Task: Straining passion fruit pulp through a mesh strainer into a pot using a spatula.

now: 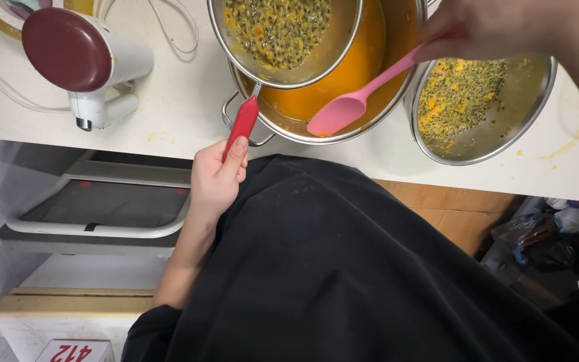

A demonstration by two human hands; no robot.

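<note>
A pale counter [169, 114], speckled with yellow drips near its right end, runs across the top, and below its edge a grey floor, a white step stool [95, 208] and a heap of dark bags [544, 245] at the right fill the room. The left hand [216, 177] has its fingers curled tight round the red handle [242, 124] of a metal sieve [283, 37], thumb lying along the grip. The sieve rests across a big steel pot [343, 131] and holds a wet mash of dark seeds and yellow pulp; under it the pot is full of smooth orange juice. The right hand [497, 27], cut off by the top edge, pinches the end of a pink spatula [353, 104] whose soft rounded blade hangs over the pot's near rim; how the fingers sit on it is hard to make out. Just right of the pot, touching it or nearly so, a steel bowl [531, 114] holds drier, crumbly seed pulp. At far left lies a white appliance [102, 67] with a glossy maroon round face, its cord looping behind. A black garment hides the person's body and most of the floor.
</note>
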